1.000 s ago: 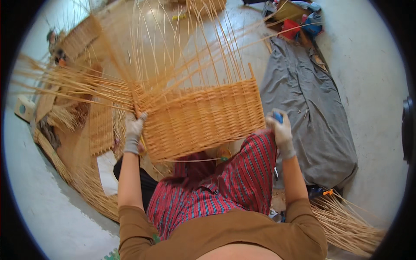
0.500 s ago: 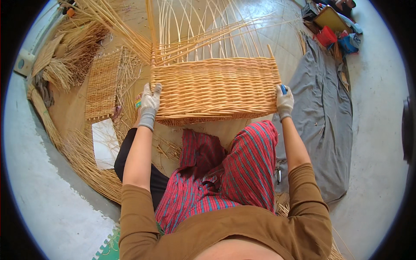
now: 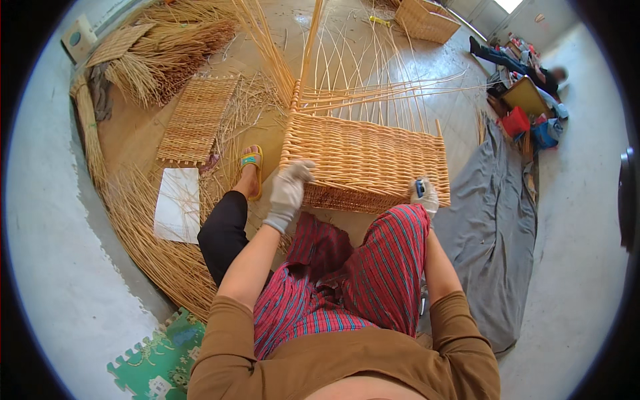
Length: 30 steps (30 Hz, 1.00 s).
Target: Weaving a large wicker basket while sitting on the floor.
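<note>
An unfinished wicker basket [image 3: 367, 150] lies in front of my knees, tilted, with long unwoven rods [image 3: 373, 87] fanning out beyond its far edge. My left hand [image 3: 289, 191], in a pale glove and slightly blurred, has its fingers closed over the basket's near left corner. At the near right corner my right hand [image 3: 425, 195], gloved too, is closed against the wicker. A small blue and dark object [image 3: 419, 187] shows in the right hand; its kind is mostly hidden. Both palms are out of sight.
A flat woven panel [image 3: 198, 119], a white sheet [image 3: 177, 205] and bundles of straw-coloured rods [image 3: 143, 243] lie on the left. Grey cloth [image 3: 483, 247] covers the floor at right. A red bucket [image 3: 515, 123], another basket [image 3: 427, 20] and a person [image 3: 517, 63] are farther off.
The basket has shifted down and to the right in view and turned clockwise, its right end now closer to me. Both hands have moved nearer, from its sides to its near corners.
</note>
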{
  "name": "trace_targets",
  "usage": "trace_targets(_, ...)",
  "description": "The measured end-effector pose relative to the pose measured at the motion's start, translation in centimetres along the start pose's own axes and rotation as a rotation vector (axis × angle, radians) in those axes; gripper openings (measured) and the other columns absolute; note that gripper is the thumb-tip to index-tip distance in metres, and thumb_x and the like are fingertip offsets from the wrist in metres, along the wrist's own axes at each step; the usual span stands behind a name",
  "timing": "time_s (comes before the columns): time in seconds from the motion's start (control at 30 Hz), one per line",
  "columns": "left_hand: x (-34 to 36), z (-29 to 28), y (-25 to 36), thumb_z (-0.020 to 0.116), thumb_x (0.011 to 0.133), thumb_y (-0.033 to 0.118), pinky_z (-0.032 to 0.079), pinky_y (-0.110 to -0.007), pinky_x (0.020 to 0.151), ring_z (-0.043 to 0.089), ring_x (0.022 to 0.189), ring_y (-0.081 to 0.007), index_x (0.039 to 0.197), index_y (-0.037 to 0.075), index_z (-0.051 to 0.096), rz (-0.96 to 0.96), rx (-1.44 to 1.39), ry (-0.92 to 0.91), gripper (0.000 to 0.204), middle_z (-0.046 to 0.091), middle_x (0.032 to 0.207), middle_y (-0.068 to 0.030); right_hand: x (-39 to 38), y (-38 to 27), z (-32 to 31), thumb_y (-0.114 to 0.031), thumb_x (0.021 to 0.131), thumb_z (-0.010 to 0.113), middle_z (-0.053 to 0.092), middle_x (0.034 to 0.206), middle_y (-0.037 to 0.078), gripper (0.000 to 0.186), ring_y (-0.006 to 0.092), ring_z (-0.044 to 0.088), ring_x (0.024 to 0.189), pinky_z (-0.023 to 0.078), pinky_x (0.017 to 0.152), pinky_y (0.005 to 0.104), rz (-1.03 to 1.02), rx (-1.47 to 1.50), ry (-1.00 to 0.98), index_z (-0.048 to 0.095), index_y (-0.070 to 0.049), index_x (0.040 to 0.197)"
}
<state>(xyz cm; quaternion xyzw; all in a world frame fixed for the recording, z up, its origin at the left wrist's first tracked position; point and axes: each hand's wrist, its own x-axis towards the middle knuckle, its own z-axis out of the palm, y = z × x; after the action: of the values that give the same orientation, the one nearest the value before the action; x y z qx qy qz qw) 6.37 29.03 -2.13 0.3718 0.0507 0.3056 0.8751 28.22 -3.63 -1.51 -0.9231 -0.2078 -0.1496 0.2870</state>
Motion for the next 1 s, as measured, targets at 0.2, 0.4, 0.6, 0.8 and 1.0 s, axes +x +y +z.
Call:
trace_targets(0.2,2.1,-0.7,12.2,0.051,0.103,0.024,0.041,-0.023,0.046,0.042,0.049,-0.0067,0.106,0.006,0.065,0.169,0.121,0.392,0.023,0.048,0.059,0.0041,-1.9,-0.4,-3.1,-0.021,0.088,0.077,0.059,0.081,-0.005,0.020,0.0047,0.052,0.073,0.046,0.068,0.0227,0.391,0.526,-0.183,0.065,-0.008,0.099)
trace_targets(0.4,0.9,-7.9,13.1,0.059,0.099,0.025,0.051,-0.033,0.067,0.060,0.070,-0.0196,0.127,0.006,0.058,0.051,-0.012,0.390,0.034,0.061,0.080,-0.0088,-4.4,6.4,-4.2,-0.019,0.094,0.065,0.063,0.087,0.000,0.010,0.0118,0.058,0.077,0.049,0.068,0.0278,0.381,1.121,-0.141,0.066,-0.011,0.100)
trace_targets(0.6,-0.2,-6.1,10.0,0.074,0.086,0.025,0.044,-0.040,0.102,0.053,0.121,-0.0373,0.136,0.004,0.052,-0.068,1.454,0.322,0.058,0.056,0.131,-0.0219,-13.1,10.0,-2.3,-0.028,0.093,0.066,0.066,0.092,0.005,0.022,0.0175,0.061,0.081,0.050,0.072,0.0313,0.475,0.544,-0.068,0.067,-0.009,0.104)
trace_targets(0.8,-0.2,-1.0,5.1,0.079,0.078,0.024,0.046,-0.042,0.099,0.056,0.116,-0.0387,0.134,0.018,0.055,-0.074,1.474,-0.145,0.061,0.053,0.128,-0.0207,-13.9,16.8,-10.6,-0.038,0.091,0.066,0.068,0.098,0.009,0.035,0.0232,0.063,0.086,0.051,0.076,0.0347,0.673,-0.042,0.042,0.067,-0.007,0.107)
trace_targets(1.0,0.4,-3.2,0.4,0.073,0.088,0.031,0.048,-0.043,0.090,0.060,0.101,-0.0395,0.131,0.016,0.055,-0.026,1.413,0.173,0.049,0.058,0.116,-0.0193,-9.7,9.8,-10.4,-0.045,0.084,0.070,0.065,0.096,0.010,0.047,0.0211,0.060,0.088,0.049,0.080,0.0352,0.812,0.307,0.140,0.067,-0.003,0.106)
